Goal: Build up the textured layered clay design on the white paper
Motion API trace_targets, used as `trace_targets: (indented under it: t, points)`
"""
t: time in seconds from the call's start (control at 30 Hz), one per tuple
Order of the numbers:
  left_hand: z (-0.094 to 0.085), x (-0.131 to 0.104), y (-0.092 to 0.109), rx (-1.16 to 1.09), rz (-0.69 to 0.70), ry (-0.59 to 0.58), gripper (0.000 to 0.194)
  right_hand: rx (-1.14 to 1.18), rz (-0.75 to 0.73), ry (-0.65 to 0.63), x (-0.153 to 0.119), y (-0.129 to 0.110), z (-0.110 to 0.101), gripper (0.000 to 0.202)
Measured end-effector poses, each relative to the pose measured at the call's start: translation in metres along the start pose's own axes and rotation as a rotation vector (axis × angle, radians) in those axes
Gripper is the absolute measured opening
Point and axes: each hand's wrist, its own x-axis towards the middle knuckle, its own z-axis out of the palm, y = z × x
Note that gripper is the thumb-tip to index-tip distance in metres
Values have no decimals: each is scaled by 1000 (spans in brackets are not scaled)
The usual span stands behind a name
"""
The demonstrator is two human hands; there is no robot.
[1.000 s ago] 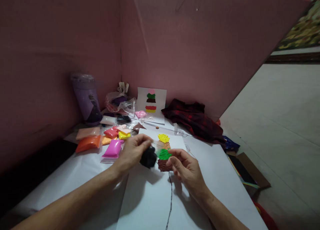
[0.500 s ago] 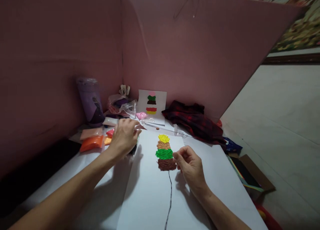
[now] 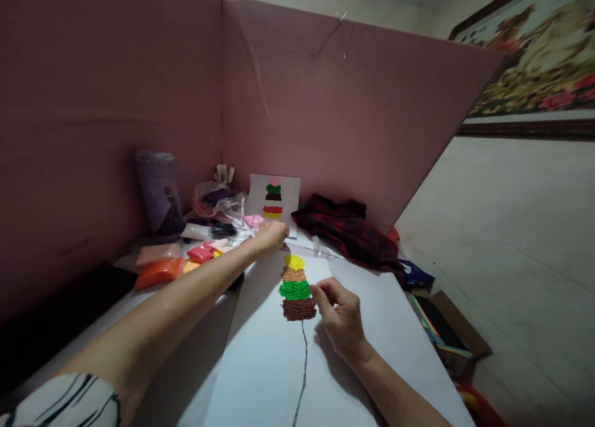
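A white sheet [image 3: 260, 352] lies in front of me with a stack of textured clay bands: yellow [image 3: 294, 263], light brown [image 3: 294, 274], green [image 3: 294, 290] and dark brown [image 3: 299, 310]. From the lowest band a thin dark line [image 3: 305, 359] runs down towards me. My left hand [image 3: 273, 235] is stretched past the sheet's far end, its fingers curled downward; whatever they hold is hidden. Beside the green band, my right hand [image 3: 343, 312] has thumb and forefinger pinched together. Anything between those fingertips is too small to make out.
Clay packets, including an orange one [image 3: 158, 272], lie left near a purple cylinder [image 3: 160, 194]. A sheet with coloured bands [image 3: 290, 198] leans at the back wall. Dark red plaid cloth [image 3: 348, 232] lies back right. An open cardboard box [image 3: 458, 325] sits beyond the right edge.
My left hand has moved right and away from me, from over the packets to beyond the sheet's far end. My right hand keeps its pinch beside the green band. The view has shifted slightly.
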Motion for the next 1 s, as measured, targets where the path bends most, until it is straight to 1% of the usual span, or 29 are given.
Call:
trace_targets:
  t: [0.07, 0.13, 0.2, 0.27, 0.37, 0.43, 0.53, 0.6, 0.7, 0.8, 0.9, 1.0]
  points:
    - [9, 11, -2, -9, 4, -17, 30, -38, -43, 7, 1, 2, 0, 26]
    - [16, 16, -2, -14, 16, -18, 33, -58, -63, 10, 2, 4, 0, 26]
    - [20, 18, -2, -15, 36, -8, 32, -70, -71, 8, 3, 6, 0, 25]
    - [23, 16, -3, -20, 64, 11, 25, -76, -72, 7, 4, 7, 0, 25]
    - [22, 12, -5, -41, 108, 55, 9, -83, -70, 0, 3, 8, 0, 25]
    - [20, 10, -7, -65, 132, 96, 5, -84, -73, -4, 2, 8, 1, 23]
    - [16, 12, -9, -118, 152, 181, 15, -81, -73, 15, 3, 9, 1, 23]
    - [12, 16, -7, -170, 169, 242, 19, -85, -60, 43, 4, 11, 0, 23]
    - [9, 22, 5, -282, 226, 306, 19, -98, -31, 82, 6, 14, -1, 25]
    - [7, 23, 24, -417, 271, 338, 13, -106, -24, 98, 6, 16, 0, 24]
    - [6, 19, 43, -542, 276, 332, 8, -107, -31, 101, 7, 16, 0, 21]
    - [3, 9, 56, -662, 280, 294, 9, -103, -41, 111, 7, 15, -1, 22]
